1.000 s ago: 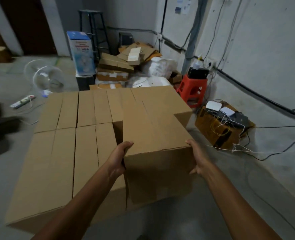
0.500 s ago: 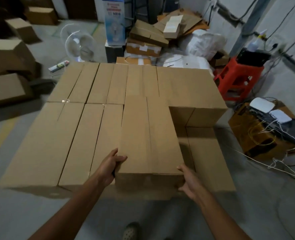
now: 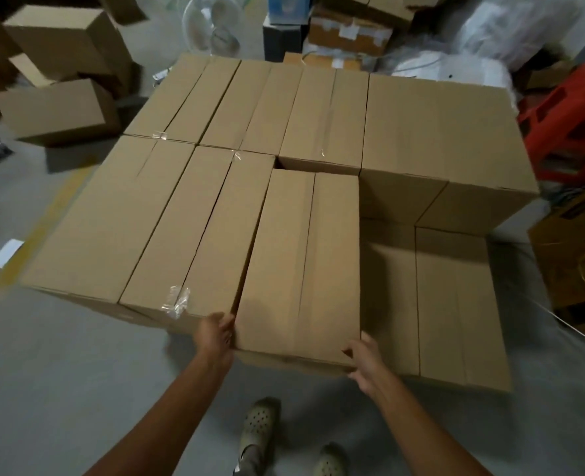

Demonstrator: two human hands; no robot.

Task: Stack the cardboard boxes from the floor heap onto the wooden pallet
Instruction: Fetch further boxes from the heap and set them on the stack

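As left hand (image 3: 215, 333) and right hand (image 3: 364, 360) hold box (image 3: 301, 262) | fingers (image 3: 228, 326) partly hidden

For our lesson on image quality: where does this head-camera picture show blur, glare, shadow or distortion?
Head view: motion blur smears the loose boxes upper left; glare glints on the clear tape; shadow darkens the lower box at right; wide-angle distortion splays the edges of the stack.
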